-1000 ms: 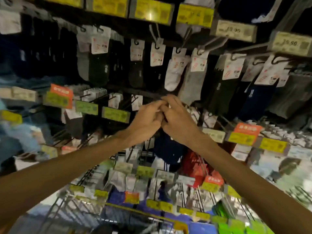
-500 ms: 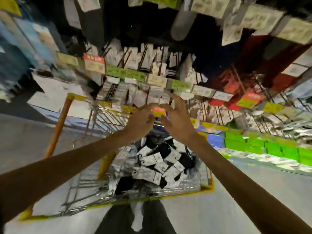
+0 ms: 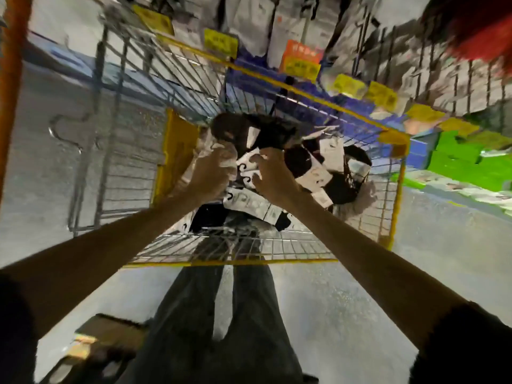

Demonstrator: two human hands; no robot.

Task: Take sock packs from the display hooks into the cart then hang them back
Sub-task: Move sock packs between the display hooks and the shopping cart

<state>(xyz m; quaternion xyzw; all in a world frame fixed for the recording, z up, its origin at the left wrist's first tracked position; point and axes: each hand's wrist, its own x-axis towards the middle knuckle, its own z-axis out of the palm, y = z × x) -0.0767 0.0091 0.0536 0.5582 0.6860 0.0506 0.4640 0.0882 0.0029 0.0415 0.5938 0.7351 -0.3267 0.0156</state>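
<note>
Ok, both hands were down in the cart (image 3: pixel 291 246), side by side and nearly touching. Left hand (image 3: pixel 209 176) gripped a pale sock pack (image 3: pixel 225 156); right hand (image 3: pixel 274 180) had fingers curled on a white-carded pack (image 3: pixel 248 164). The other sock packs (image 3: pixel 329 167) lay piled in the cart at 3 o'clock of the hands. Display rack (image 3: pixel 291 29) at 12 o'clock, blurred.

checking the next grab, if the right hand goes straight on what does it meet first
Probably the white-carded sock pack atop the pile in the cart, just beyond the right hand; blur hides whether they touch.
</note>
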